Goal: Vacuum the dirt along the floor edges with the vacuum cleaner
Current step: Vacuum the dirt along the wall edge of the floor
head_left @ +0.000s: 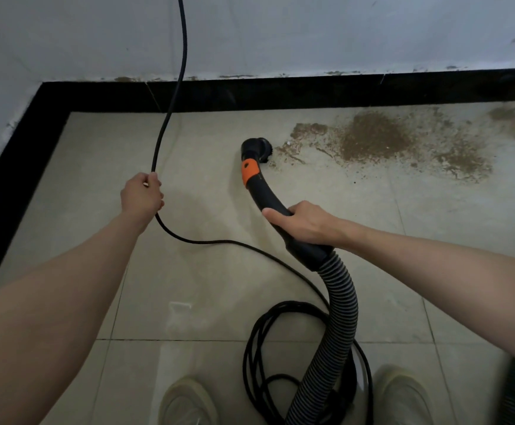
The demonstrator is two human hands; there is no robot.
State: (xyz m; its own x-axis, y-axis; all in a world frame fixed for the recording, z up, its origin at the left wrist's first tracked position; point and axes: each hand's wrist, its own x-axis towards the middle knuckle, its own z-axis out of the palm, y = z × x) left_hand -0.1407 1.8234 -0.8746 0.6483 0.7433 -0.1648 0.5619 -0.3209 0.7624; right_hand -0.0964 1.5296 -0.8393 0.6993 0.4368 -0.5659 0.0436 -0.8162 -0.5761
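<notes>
Both hands grip: the left hand (142,194) holds the cord (175,96) up, the right hand (303,223) wraps the vacuum handle (268,194). Its brush (261,150) touches the dirt (379,139) beside the black skirting (280,92). Vacuuming seems under way; next, probably, sweep rightward along that skirting.

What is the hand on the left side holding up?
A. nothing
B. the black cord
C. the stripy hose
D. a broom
B: the left hand has its fingers curled round the thin black cord, lifting it off the floor, while the right hand grips the vacuum handle.
</notes>
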